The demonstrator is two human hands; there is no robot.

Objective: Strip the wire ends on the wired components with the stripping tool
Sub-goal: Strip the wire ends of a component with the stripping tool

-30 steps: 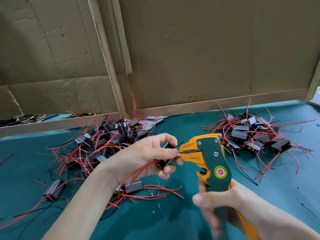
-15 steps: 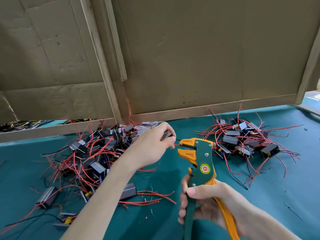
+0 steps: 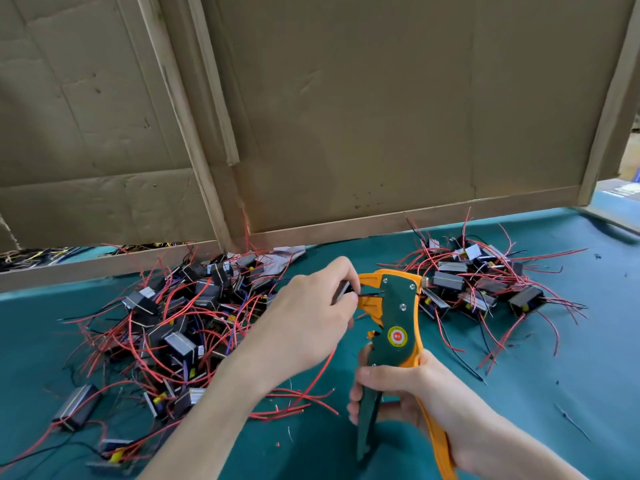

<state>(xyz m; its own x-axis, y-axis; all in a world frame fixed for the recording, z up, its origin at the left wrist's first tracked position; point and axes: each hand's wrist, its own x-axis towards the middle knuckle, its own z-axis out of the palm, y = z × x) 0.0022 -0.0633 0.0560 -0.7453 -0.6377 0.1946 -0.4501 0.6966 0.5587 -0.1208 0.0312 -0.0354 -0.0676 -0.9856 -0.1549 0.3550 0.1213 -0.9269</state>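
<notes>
A teal-covered table (image 3: 540, 403) runs up to a wall of brown cardboard sheets (image 3: 381, 116) framed with pale wooden battens (image 3: 187, 126), which stands well behind the stripping tool (image 3: 398, 313). The tool is held upright above the cloth near the table's middle, with a green body, orange jaws and one green and one orange handle. A round red-and-yellow sticker (image 3: 397, 336) sits on its green side plate; the print on it is too small to read. The left hand (image 3: 304, 317), just left of the tool's head, has its fingers curled in, pinching a small dark wired component (image 3: 341, 292) right against the jaws, with a thin wire end reaching in between them. The right hand (image 3: 408, 389), below the tool's head, is wrapped round both handles, with the thumb across the front. Left of the tool lies a large heap of wired components (image 3: 180, 323), dark blocks tangled in red and black leads. A smaller heap (image 3: 485, 289) lies to the tool's right, close to its head. A few loose red wires (image 3: 298, 403) lie on the cloth below and left of the tool.
</notes>
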